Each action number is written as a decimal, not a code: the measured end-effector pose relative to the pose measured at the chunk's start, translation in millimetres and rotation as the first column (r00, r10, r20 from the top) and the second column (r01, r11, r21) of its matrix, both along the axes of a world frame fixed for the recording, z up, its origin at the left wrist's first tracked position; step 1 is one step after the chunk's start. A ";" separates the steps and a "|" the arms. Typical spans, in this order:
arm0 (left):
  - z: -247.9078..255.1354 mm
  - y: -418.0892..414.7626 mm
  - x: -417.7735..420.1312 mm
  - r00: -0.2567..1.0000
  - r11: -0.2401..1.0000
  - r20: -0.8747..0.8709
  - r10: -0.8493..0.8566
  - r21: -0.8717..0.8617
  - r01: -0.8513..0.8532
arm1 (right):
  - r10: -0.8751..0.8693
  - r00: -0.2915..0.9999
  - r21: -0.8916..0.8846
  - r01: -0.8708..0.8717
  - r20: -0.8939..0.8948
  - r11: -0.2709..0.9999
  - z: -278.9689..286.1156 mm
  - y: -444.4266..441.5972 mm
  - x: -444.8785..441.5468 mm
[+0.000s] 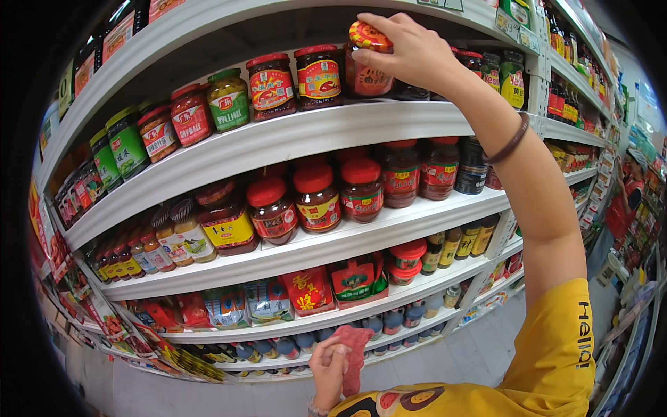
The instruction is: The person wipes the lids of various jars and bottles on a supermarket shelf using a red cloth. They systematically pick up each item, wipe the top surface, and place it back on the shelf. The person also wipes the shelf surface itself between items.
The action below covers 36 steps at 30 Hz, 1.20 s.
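Note:
My right hand point(404, 49) reaches up to the upper shelf, its thumb and fingers around the top of a glass jar point(371, 78) with a yellow-and-red lid point(369, 36). The jar leans a little; whether its base touches the shelf board I cannot tell. Left of it stand two red-lidded sauce jars, the nearer point(319, 78) beside another point(271, 86), and then a green-lidded jar of pickled peppers point(228, 99). Low in front of my body, my left hand point(329, 370) grips a folded red cloth point(357, 354), which sticks up past the fingers.
White shelf boards point(333, 125) curve across the view. Large red-lidded sauce jars point(315, 200) line the shelf below, with bagged condiments point(310, 292) under them. A metal upright point(539, 88) stands right of my forearm. Down the aisle is a person in a red vest point(622, 203).

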<state>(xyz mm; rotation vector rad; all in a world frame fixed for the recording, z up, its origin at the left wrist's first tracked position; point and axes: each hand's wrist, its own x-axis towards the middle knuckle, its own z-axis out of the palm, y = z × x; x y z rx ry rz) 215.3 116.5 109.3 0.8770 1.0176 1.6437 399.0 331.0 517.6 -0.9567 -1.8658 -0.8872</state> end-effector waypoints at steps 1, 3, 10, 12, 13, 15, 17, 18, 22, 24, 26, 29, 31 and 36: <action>-0.9 1.9 -2.0 1.000 1.000 0.011 0.000 0.008 0.000 | -0.029 1.000 -0.050 0.030 0.011 0.998 3.9 7.5 -3.4; -5.6 3.7 -6.4 0.999 1.000 0.035 -0.001 0.021 0.000 | -0.073 0.997 -0.141 0.077 0.037 0.987 11.0 17.9 -7.1; -5.6 15.0 -7.1 1.000 1.000 0.013 -0.016 0.006 0.016 | -0.050 0.986 -0.396 0.111 0.160 0.912 43.1 45.8 -13.7; -4.4 16.8 -4.9 0.999 0.999 0.011 -0.035 -0.002 0.035 | -0.084 0.982 -0.461 0.156 0.172 0.874 49.1 47.1 -17.2; -4.1 18.2 -3.7 0.999 0.999 0.012 -0.036 0.000 0.036 | -0.102 0.979 -0.492 0.178 0.178 0.852 51.5 47.3 -19.3; -3.7 20.8 -1.6 0.999 0.999 0.013 -0.037 0.004 0.037 | -0.127 0.976 -0.560 0.206 0.176 0.802 56.2 46.0 -22.1; -7.7 22.0 -2.3 1.000 1.000 0.003 -0.023 0.003 0.023 | -0.131 0.975 -0.621 0.215 0.179 0.754 58.7 39.7 -22.3; -9.5 22.5 -2.2 1.000 1.000 -0.001 -0.018 0.007 0.018 | -0.104 0.981 -0.633 0.185 0.162 0.752 58.9 38.4 -21.5; -8.1 20.1 0.3 1.000 1.000 0.009 -0.016 -0.015 0.016 | -0.019 0.989 -0.634 0.110 0.148 0.766 56.7 43.2 -18.4; -6.8 20.2 2.2 1.000 1.000 0.008 -0.022 -0.011 0.022 | -0.020 0.984 -0.575 0.119 0.176 0.810 55.1 44.0 -16.3; -8.6 19.5 4.3 1.000 1.000 -0.001 -0.022 -0.014 0.022 | -0.003 0.980 -0.272 0.058 0.197 0.961 49.2 61.2 -3.6; -9.9 16.3 2.8 1.000 1.000 -0.005 -0.003 -0.020 0.003 | -0.058 0.996 0.041 0.055 0.072 0.998 29.0 51.8 13.0; -9.6 14.8 4.6 1.000 1.000 0.001 -0.006 -0.018 0.006 | -0.140 0.986 0.048 0.145 -0.085 0.988 18.3 38.7 24.7; -5.9 14.0 11.3 0.999 0.998 -0.005 -0.044 -0.035 0.044 | -0.180 0.923 -0.015 0.186 -0.339 0.982 12.4 61.3 47.2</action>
